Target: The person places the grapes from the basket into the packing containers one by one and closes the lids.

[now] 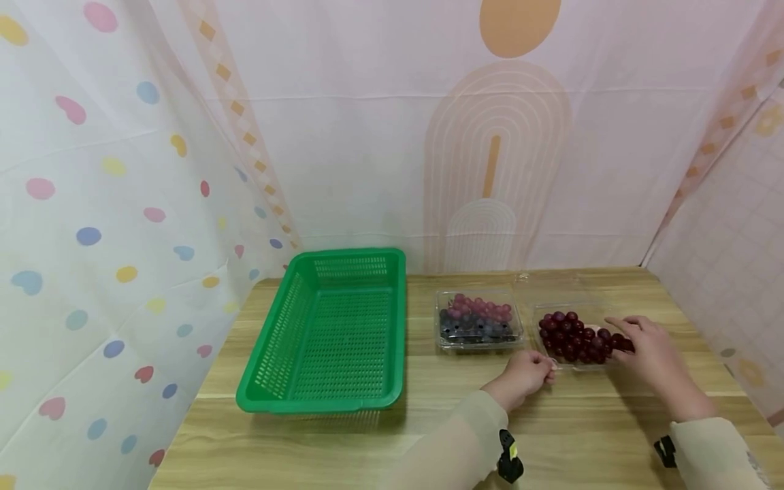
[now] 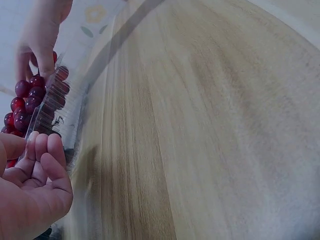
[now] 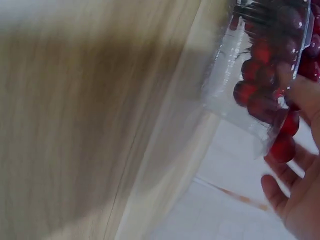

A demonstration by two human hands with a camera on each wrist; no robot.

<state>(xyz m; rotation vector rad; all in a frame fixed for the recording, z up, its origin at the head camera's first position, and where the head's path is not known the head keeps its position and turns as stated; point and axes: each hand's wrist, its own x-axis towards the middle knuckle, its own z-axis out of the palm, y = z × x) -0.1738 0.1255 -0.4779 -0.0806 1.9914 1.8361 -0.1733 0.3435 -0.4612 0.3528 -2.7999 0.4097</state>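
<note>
A bunch of dark red grapes (image 1: 566, 337) lies in a clear plastic box (image 3: 225, 95) whose lid stands open behind it. My left hand (image 1: 523, 374) pinches the box's front left corner between thumb and curled fingers. At the right end of the box, my right hand (image 1: 650, 350) holds the grapes, its thumb inside the wall. In the right wrist view, several grapes hang over the rim between the thumb and fingers of that hand (image 3: 300, 185). The left wrist view shows the same hand (image 2: 40, 35) reaching down onto the bunch.
A second clear box (image 1: 480, 347) with pink-red and dark grapes in it stands left of the first one, its lid down. Farther left is a large green plastic basket (image 1: 401, 327) with slotted walls. Printed curtains (image 1: 343, 156) hang behind the wooden table (image 1: 294, 449).
</note>
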